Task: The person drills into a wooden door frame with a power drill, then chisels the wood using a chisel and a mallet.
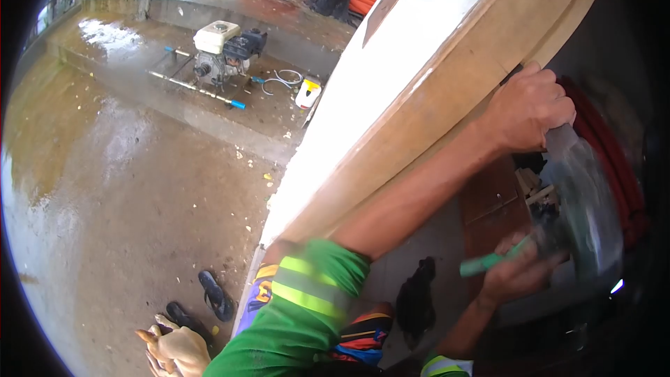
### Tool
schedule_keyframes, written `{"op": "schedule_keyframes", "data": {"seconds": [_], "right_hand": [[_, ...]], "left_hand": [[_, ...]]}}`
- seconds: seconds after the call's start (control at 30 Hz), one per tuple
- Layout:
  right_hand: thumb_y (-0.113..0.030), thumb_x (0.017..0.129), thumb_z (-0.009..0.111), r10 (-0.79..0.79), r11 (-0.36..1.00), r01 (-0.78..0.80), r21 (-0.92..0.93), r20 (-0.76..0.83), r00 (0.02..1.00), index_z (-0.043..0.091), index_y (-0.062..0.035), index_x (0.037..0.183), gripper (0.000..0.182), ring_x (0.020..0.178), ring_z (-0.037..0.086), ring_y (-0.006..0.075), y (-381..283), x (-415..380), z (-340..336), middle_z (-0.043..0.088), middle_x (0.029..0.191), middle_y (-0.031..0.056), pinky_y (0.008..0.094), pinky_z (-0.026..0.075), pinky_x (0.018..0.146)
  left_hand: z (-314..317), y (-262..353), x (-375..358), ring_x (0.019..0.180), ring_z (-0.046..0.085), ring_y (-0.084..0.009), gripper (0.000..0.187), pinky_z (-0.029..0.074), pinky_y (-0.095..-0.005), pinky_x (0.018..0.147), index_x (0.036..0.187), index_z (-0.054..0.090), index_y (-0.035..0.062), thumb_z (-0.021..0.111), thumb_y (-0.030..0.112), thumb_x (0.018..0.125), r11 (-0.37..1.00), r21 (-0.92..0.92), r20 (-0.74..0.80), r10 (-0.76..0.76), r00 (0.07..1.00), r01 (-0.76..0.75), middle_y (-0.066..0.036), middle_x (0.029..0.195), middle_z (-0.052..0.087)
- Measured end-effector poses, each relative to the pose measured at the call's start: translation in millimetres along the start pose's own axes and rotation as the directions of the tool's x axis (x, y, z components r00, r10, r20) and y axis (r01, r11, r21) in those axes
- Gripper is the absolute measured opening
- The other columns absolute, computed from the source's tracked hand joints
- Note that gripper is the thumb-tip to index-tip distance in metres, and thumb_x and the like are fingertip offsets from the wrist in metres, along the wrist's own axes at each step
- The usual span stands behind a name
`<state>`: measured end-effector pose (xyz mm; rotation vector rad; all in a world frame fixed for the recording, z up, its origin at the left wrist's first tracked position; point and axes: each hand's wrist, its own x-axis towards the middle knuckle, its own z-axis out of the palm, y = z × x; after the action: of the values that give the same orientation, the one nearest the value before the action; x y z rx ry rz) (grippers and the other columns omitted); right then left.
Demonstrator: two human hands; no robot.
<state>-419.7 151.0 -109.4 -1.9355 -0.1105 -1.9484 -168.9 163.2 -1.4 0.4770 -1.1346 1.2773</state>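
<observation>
My left hand is raised in a closed fist against the inner edge of the wooden frame. What its fingers wrap round is hidden. A grey end of a clear, smeared, sheet-like thing meets the underside of this fist and curves down toward my right side; its kind cannot be made out. Lower down, my right hand is closed round a green handle that sticks out to the left. Motion blur and the clear thing hide the rest of that tool.
A small engine on a carrying frame stands outside on a wet concrete step. Near it is a white and yellow bottle. Below are a tan dog, black flip-flops and a black animal. A brown cabinet stands inside.
</observation>
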Motion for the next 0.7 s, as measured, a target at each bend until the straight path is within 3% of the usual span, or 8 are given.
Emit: {"op": "schedule_keyframes", "data": {"seconds": [0.07, 0.27, 0.3, 0.37, 0.47, 0.57, 0.63, 0.7], "right_hand": [[-0.037, 0.104, 0.052, 0.197, 0.963, -0.201, -0.178, -0.04, 0.98, 0.026, 0.0052, 0.153, 0.07, 0.071, 0.053, 0.017, 0.6, 0.6, 28.0, 0.059, 0.103, 0.0178, 0.024, 0.043, 0.054], [-0.049, 0.104, 0.042, -0.346, 0.921, 0.348, 0.174, -0.044, 0.937, 0.055, 0.0036, 0.11, 0.054, 0.062, 0.055, 0.0183, -2.0, 12.1, -34.0, 0.059, 0.09, 0.0138, 0.0314, 0.048, 0.051], [-0.048, 0.103, 0.045, -0.36, 0.919, 0.362, -0.156, 0.038, 0.932, 0.052, 0.0052, 0.118, 0.056, 0.066, 0.058, 0.0207, 11.4, 7.7, -29.2, 0.06, 0.095, 0.0173, 0.0322, 0.05, 0.055], [-0.046, 0.101, 0.049, -0.383, 0.544, 0.396, -0.74, 0.201, 0.902, 0.047, 0.0083, 0.134, 0.064, 0.076, 0.064, 0.0256, 36.6, -0.4, -17.0, 0.062, 0.103, 0.0241, 0.0338, 0.054, 0.061], [-0.038, 0.104, 0.052, 0.043, 0.915, -0.065, -0.398, -0.066, 0.997, 0.034, 0.0071, 0.145, 0.063, 0.073, 0.059, 0.0238, 3.1, 3.2, 15.3, 0.059, 0.102, 0.0243, 0.0314, 0.05, 0.057], [-0.041, 0.106, 0.047, -0.228, 0.967, 0.237, 0.093, -0.099, 0.969, 0.045, 0.0041, 0.125, 0.049, 0.06, 0.053, 0.0201, -11.0, 7.6, -15.0, 0.057, 0.09, 0.0202, 0.0312, 0.044, 0.046], [-0.043, 0.105, 0.047, -0.399, 0.913, 0.4, 0.083, -0.031, 0.917, 0.051, 0.0041, 0.114, 0.048, 0.06, 0.055, 0.0214, 3.0, 6.5, -22.5, 0.058, 0.086, 0.0186, 0.031, 0.044, 0.045], [-0.039, 0.104, 0.049, -0.35, 0.883, 0.348, -0.315, 0.051, 0.935, 0.048, 0.0043, 0.123, 0.047, 0.062, 0.055, 0.0203, 14.6, -0.7, -1.0, 0.059, 0.085, 0.0169, 0.0293, 0.043, 0.046]], "left_hand": [[-7.1, -2.0, 3.0, 0.075, 0.056, -0.0224, 0.015, 0.041, -0.0364, 0.069, 0.077, 0.063, 0.0167, 0.074, 0.019, 0.067, 1.0, 0.008, 0.033, 0.02, 0.999, -0.02, -0.001, 0.071, 0.058], [-6.2, -1.8, 2.1, 0.077, 0.057, -0.0231, 0.014, 0.04, -0.0375, 0.069, 0.077, 0.063, 0.0168, 0.074, 0.018, 0.068, 0.999, -0.043, 0.044, -0.026, 0.999, 0.028, -0.001, 0.072, 0.06], [-7.4, -2.7, 2.8, 0.077, 0.057, -0.0232, 0.014, 0.04, -0.0375, 0.069, 0.078, 0.063, 0.0167, 0.074, 0.018, 0.068, 0.999, -0.044, 0.036, -0.021, 0.999, 0.023, -0.001, 0.072, 0.06], [-10.4, -0.4, 4.6, 0.077, 0.057, -0.0234, 0.014, 0.04, -0.0376, 0.068, 0.078, 0.063, 0.0167, 0.074, 0.017, 0.068, 0.998, -0.054, 0.02, -0.011, 1.0, 0.012, -0.001, 0.072, 0.06], [-11.3, -2.0, 4.7, 0.077, 0.057, -0.0234, 0.015, 0.041, -0.0372, 0.069, 0.078, 0.063, 0.0163, 0.074, 0.017, 0.068, 0.999, -0.05, 0.02, 0.005, 1.0, -0.004, -0.001, 0.072, 0.06], [-9.9, -3.2, 3.6, 0.075, 0.057, -0.0239, 0.015, 0.041, -0.0374, 0.068, 0.078, 0.063, 0.0162, 0.074, 0.017, 0.068, 0.999, -0.045, 0.018, 0.001, 1.0, 0.0, -0.001, 0.071, 0.059], [-7.8, -3.6, 2.0, 0.074, 0.057, -0.0244, 0.015, 0.041, -0.0378, 0.067, 0.077, 0.063, 0.0164, 0.075, 0.017, 0.068, 0.998, -0.064, 0.016, -0.007, 1.0, 0.008, -0.002, 0.07, 0.058], [-9.7, -2.9, 4.9, 0.073, 0.057, -0.0252, 0.014, 0.041, -0.0383, 0.067, 0.076, 0.062, 0.0157, 0.075, 0.017, 0.069, 0.998, -0.069, 0.013, -0.003, 1.0, 0.004, -0.002, 0.069, 0.058]]}}
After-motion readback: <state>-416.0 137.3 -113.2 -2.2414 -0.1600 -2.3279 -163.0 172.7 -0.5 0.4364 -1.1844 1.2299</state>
